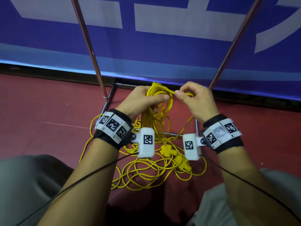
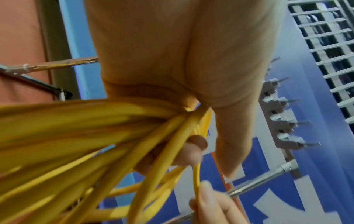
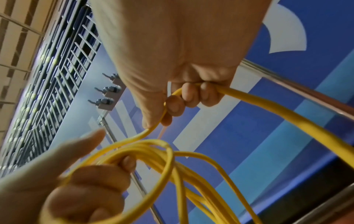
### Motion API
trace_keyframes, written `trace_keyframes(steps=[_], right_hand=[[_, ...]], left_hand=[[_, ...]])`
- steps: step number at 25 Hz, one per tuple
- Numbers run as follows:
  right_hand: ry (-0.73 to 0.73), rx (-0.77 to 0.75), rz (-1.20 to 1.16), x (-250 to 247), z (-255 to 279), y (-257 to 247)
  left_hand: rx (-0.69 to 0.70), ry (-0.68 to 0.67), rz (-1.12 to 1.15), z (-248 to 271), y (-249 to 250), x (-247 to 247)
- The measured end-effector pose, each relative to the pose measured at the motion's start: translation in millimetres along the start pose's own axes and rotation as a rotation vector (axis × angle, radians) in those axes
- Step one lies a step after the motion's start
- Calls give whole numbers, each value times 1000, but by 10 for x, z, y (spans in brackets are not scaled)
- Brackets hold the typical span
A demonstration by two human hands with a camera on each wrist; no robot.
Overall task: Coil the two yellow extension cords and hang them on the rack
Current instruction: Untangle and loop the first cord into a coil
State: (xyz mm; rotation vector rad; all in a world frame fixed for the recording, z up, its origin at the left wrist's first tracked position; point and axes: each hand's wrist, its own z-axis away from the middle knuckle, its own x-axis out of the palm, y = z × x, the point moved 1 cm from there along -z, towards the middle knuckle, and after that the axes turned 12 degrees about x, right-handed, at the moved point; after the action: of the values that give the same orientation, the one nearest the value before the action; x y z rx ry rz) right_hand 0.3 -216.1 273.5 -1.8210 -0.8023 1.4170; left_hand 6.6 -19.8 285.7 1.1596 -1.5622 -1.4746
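Observation:
My left hand grips a bundle of yellow cord loops, its fingers curled round the top of the coil. My right hand pinches a single strand of the same cord just to the right, close to the left thumb. The coil hangs down between both wrists. More loose yellow cord lies tangled on the red floor below, with yellow plugs in it. Chrome rack poles rise behind, and a hook bar shows higher up.
The rack's base frame sits on the red floor just beyond my hands. A blue and white banner stands behind it. My knees in grey trousers flank the cord pile.

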Motion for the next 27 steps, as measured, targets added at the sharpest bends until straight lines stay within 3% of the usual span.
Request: trace_keyframes(steps=[4, 8, 11, 13, 16, 19, 24, 27], right_hand=[[-74, 27, -129, -164, 13, -53], [-192, -56, -129, 62, 108, -143], [-246, 47, -169, 140, 78, 47], [-317, 114, 0, 142, 53, 239], [-192, 157, 69, 139, 17, 392], [-14, 12, -109, 50, -44, 251], [-150, -88, 25, 160, 89, -71], [-161, -67, 65, 273, 114, -70]], left_hand=[[-26, -43, 51, -20, -12, -9], [-5, -111, -7, -23, -31, 165], [70, 21, 6, -32, 40, 90], [83, 170, 54, -43, 83, -38], [71, 278, 84, -53, 56, -240], [-1, 174, -62, -39, -21, -319], [7, 31, -117, -34, -85, -75], [60, 23, -63, -34, -66, -9]])
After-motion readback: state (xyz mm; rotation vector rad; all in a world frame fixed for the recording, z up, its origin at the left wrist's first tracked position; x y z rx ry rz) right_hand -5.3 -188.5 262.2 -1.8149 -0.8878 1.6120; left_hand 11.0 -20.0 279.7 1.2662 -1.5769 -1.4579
